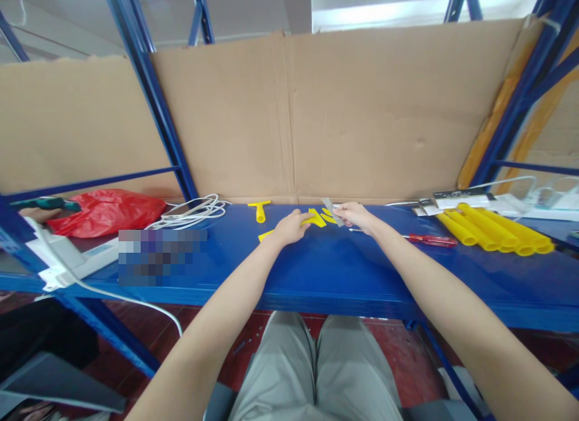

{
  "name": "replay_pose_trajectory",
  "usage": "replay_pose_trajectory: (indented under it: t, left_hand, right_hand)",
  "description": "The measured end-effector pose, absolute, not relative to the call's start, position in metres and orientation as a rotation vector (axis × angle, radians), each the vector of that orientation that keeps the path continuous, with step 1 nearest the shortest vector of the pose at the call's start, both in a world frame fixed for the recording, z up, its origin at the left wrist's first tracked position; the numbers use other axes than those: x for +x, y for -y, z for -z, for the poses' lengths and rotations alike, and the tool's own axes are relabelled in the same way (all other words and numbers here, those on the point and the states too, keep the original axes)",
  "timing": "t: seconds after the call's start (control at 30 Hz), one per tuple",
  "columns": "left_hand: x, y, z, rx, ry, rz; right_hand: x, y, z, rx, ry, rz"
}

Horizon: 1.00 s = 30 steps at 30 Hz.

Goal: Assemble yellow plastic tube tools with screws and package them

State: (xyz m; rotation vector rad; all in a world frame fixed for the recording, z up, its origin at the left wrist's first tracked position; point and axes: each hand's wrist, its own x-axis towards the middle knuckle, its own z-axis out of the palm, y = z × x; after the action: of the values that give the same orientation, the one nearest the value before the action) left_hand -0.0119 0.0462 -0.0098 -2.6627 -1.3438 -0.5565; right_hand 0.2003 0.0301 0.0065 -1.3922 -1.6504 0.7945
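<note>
My left hand (290,228) is closed around a yellow T-shaped plastic piece (317,218); its crossbar shows past my fingertips. A yellow end (266,234) sticks out on the other side of that wrist, perhaps part of the same piece. Between the fingers of my right hand (355,216) is a thin greyish flat strip (331,210), pinched and tilted; its material is hard to make out. Small yellow pieces (327,216) lie just under the strip. Another yellow T-shaped piece (260,211) stands farther back on the blue shelf, left of my hands.
On the right, a red-handled screwdriver (432,240) lies beside several yellow tubes (497,231). Leftward are a white cable coil (199,213), a red plastic bag (115,211) and a power strip (97,258). Another person's hand (40,215) holds a dark green tool. Cardboard (362,113) walls the back.
</note>
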Motion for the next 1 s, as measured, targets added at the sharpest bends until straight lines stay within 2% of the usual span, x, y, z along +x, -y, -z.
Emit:
replay_pose_trajectory:
  t: [0.37, 0.9, 1.0]
  left_hand:
    - [-0.010, -0.046, 0.010, -2.703, 1.213, 0.610]
    - [-0.009, -0.049, 0.010, -2.730, 1.113, 0.737]
    - [-0.009, -0.048, 0.010, -2.730, 1.103, 0.673]
  right_hand:
    - [0.185, -0.026, 0.003, -1.190, 1.740, -1.041]
    - [0.184, -0.025, 0.006, -1.243, 1.763, -0.902]
    - [0.184, -0.026, 0.007, -1.248, 1.780, -0.846]
